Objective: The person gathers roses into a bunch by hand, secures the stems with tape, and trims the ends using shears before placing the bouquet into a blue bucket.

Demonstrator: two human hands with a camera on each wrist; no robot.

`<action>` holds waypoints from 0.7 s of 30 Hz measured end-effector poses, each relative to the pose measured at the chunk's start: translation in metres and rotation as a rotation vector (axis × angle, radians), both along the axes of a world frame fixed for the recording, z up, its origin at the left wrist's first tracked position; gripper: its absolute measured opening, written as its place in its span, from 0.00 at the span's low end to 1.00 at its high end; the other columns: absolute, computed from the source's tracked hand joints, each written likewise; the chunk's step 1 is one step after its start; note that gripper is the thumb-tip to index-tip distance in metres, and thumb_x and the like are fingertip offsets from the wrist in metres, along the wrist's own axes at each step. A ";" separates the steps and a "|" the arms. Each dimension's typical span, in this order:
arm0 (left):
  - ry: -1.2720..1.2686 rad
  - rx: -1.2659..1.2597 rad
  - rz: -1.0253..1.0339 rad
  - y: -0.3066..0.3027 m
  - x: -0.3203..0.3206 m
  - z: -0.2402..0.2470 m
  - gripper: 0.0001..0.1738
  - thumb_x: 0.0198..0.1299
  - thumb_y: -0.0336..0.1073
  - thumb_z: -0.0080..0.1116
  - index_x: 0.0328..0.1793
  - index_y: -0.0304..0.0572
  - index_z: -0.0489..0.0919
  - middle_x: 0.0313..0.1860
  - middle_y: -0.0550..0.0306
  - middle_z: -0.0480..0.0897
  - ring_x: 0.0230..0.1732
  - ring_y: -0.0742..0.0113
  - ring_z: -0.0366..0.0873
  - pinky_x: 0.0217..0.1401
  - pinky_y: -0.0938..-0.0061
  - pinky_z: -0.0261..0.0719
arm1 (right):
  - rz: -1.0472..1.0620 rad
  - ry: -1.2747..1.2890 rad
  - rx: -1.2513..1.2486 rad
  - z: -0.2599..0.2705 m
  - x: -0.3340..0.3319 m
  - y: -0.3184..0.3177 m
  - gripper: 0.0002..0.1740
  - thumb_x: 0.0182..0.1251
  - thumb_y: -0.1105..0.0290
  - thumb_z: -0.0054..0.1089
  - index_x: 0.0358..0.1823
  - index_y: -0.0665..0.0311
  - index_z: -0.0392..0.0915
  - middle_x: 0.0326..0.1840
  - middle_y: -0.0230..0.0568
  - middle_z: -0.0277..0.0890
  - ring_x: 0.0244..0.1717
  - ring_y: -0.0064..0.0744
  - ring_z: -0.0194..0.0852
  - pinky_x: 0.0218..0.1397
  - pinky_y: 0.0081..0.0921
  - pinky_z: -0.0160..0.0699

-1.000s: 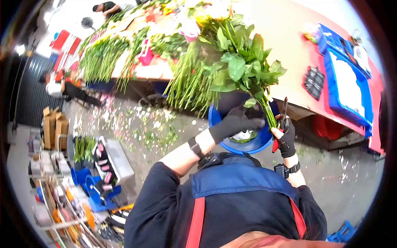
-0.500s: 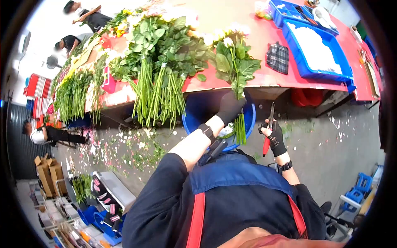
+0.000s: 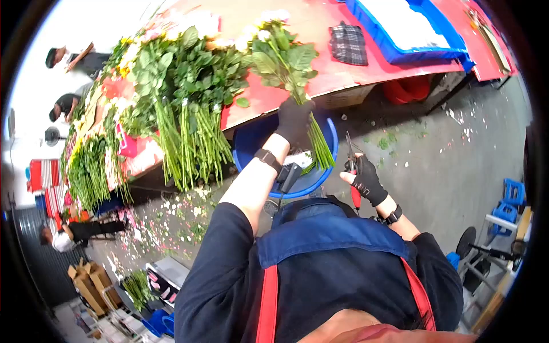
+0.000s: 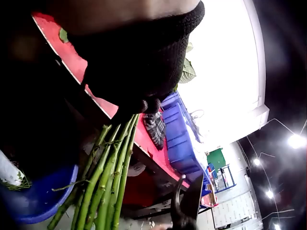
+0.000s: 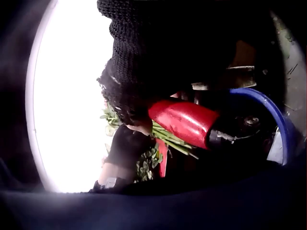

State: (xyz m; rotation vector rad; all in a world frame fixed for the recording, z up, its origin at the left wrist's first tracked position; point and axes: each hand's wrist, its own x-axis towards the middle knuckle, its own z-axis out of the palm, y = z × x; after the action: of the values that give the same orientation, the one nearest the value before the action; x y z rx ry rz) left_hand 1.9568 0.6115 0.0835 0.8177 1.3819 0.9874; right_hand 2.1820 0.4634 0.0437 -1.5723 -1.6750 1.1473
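Observation:
My gloved left hand point(image 3: 294, 121) grips a bunch of flowers point(image 3: 286, 60) around its stems, just below the leaves. The blooms lean over the table edge, and the cut stem ends point(image 4: 108, 177) slant down over a blue bucket point(image 3: 240, 153). In my right hand point(image 3: 369, 182), which wears a fingerless glove, I hold red-handled pruning shears point(image 3: 355, 195), blades pointing up, to the right of the stems and apart from them. The right wrist view shows the red handle point(image 5: 184, 122) close up. Something white and some green scraps lie inside the bucket.
Tied bundles of flowers point(image 3: 191, 97) lie on the red table point(image 3: 329, 77), stems hanging over its edge. A dark plaid cloth point(image 3: 349, 43) and a blue tray point(image 3: 412, 56) sit further right. Petals point(image 3: 171, 223) litter the floor. Several people are at the far left.
My left hand has taken hold of the bunch. My right hand, earlier at the stems, has drawn away with the shears. The head view has turned right, so the table appears shifted left.

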 end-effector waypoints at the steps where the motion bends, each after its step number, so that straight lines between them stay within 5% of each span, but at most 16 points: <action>1: -0.071 0.070 0.002 0.012 0.004 -0.007 0.08 0.53 0.33 0.63 0.34 0.40 0.76 0.16 0.61 0.72 0.13 0.71 0.68 0.16 0.74 0.67 | -0.034 0.013 -0.066 -0.003 0.011 -0.008 0.35 0.47 0.57 0.74 0.52 0.68 0.70 0.34 0.43 0.75 0.35 0.37 0.76 0.43 0.33 0.76; 7: 0.269 0.285 -0.142 0.136 0.011 -0.058 0.15 0.49 0.43 0.61 0.25 0.34 0.81 0.18 0.53 0.81 0.21 0.61 0.80 0.26 0.67 0.77 | -0.290 0.054 -0.249 -0.030 0.069 -0.079 0.32 0.47 0.56 0.74 0.48 0.68 0.71 0.34 0.40 0.74 0.38 0.35 0.75 0.44 0.34 0.74; 9: 0.430 0.245 -0.115 0.186 0.015 -0.066 0.12 0.50 0.43 0.62 0.32 0.42 0.83 0.22 0.54 0.82 0.24 0.58 0.82 0.29 0.65 0.77 | -0.391 0.006 -0.273 -0.048 0.083 -0.111 0.30 0.47 0.57 0.74 0.47 0.67 0.72 0.33 0.40 0.74 0.36 0.35 0.74 0.43 0.33 0.74; 10: 0.480 0.525 -0.230 0.221 0.009 -0.098 0.10 0.52 0.38 0.62 0.33 0.37 0.82 0.22 0.54 0.80 0.23 0.62 0.80 0.25 0.68 0.78 | -0.409 -0.026 -0.262 -0.039 0.083 -0.118 0.29 0.48 0.58 0.73 0.47 0.67 0.71 0.31 0.39 0.74 0.34 0.34 0.74 0.40 0.31 0.74; 14: 0.193 0.642 -0.249 0.274 0.021 -0.140 0.11 0.56 0.27 0.61 0.43 0.33 0.73 0.32 0.51 0.79 0.29 0.63 0.80 0.28 0.71 0.82 | -0.634 0.131 -0.512 -0.070 0.090 -0.152 0.25 0.48 0.64 0.72 0.42 0.69 0.70 0.30 0.39 0.74 0.29 0.31 0.75 0.35 0.29 0.75; 15: -0.121 0.269 -0.025 0.243 0.044 -0.091 0.12 0.57 0.27 0.61 0.44 0.34 0.72 0.34 0.51 0.79 0.30 0.63 0.80 0.28 0.71 0.82 | -0.653 0.172 -0.554 -0.070 0.089 -0.153 0.25 0.48 0.64 0.72 0.42 0.70 0.70 0.30 0.39 0.75 0.28 0.31 0.75 0.35 0.29 0.76; 16: -0.154 0.307 -0.117 0.244 0.045 -0.108 0.13 0.58 0.28 0.60 0.47 0.35 0.71 0.32 0.52 0.78 0.30 0.64 0.80 0.29 0.72 0.82 | -0.666 0.214 -0.595 -0.069 0.087 -0.152 0.25 0.48 0.65 0.72 0.41 0.70 0.69 0.30 0.39 0.75 0.27 0.31 0.75 0.34 0.28 0.76; 18: 0.583 0.652 -0.034 0.226 0.056 -0.136 0.13 0.60 0.31 0.59 0.48 0.32 0.76 0.37 0.50 0.83 0.31 0.63 0.81 0.37 0.70 0.82 | -0.697 0.292 -0.613 -0.067 0.081 -0.143 0.25 0.50 0.64 0.71 0.42 0.71 0.69 0.30 0.40 0.75 0.27 0.31 0.76 0.32 0.28 0.77; 19: 0.550 0.644 0.031 0.187 0.063 -0.108 0.18 0.60 0.35 0.61 0.53 0.31 0.77 0.43 0.47 0.84 0.35 0.62 0.83 0.41 0.71 0.81 | -0.693 0.336 -0.625 -0.065 0.076 -0.134 0.25 0.50 0.63 0.70 0.43 0.71 0.68 0.30 0.40 0.75 0.27 0.31 0.77 0.32 0.27 0.77; 20: 0.199 0.626 0.102 0.156 0.071 -0.102 0.24 0.58 0.37 0.63 0.59 0.33 0.76 0.45 0.44 0.84 0.41 0.62 0.83 0.45 0.72 0.80 | -0.677 0.419 -0.660 -0.055 0.070 -0.119 0.25 0.52 0.64 0.69 0.45 0.70 0.68 0.32 0.42 0.75 0.28 0.33 0.78 0.33 0.29 0.80; 21: 0.239 0.249 -0.011 0.126 0.066 -0.078 0.25 0.56 0.37 0.65 0.59 0.36 0.76 0.47 0.47 0.84 0.47 0.65 0.81 0.48 0.73 0.79 | -0.679 0.497 -0.690 -0.051 0.066 -0.108 0.24 0.52 0.64 0.68 0.46 0.69 0.68 0.33 0.42 0.75 0.29 0.35 0.78 0.33 0.30 0.80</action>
State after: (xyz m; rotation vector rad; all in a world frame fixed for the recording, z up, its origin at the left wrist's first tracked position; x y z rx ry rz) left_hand 2.0232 0.7371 0.0051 1.1586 1.4717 1.0938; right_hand 2.2476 0.3556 -0.0072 -1.8157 -0.3606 1.6159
